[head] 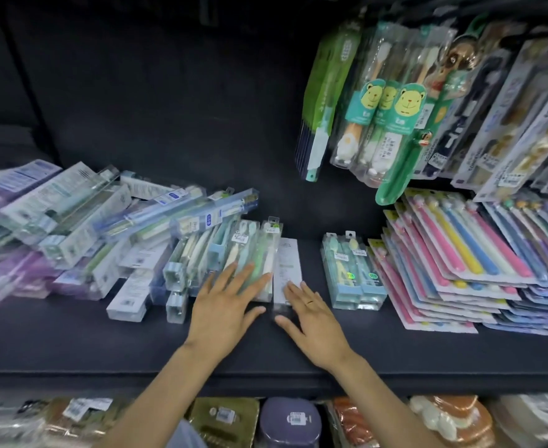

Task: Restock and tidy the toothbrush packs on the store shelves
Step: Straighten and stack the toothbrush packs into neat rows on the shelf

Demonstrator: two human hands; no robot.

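Note:
On the dark shelf [266, 354], my left hand [225, 302] lies flat with straight fingers on a clear toothbrush pack [259, 253] holding green and white brushes. My right hand [311, 313] rests flat beside it, its fingers touching the lower end of a white boxed pack [287, 263]. Both packs lie lengthwise at the right edge of a loose heap of clear boxed packs [104, 227]. To the right, a small stack of blue-based packs [351, 270] stands apart from my hands.
A fanned pile of pink and blue carded toothbrushes [460, 263] fills the shelf's right side. Hanging packs [392, 101], some with a bear picture, dangle above it. Wrapped goods [290, 421] sit on the shelf below. Bare shelf lies between the white pack and the blue-based stack.

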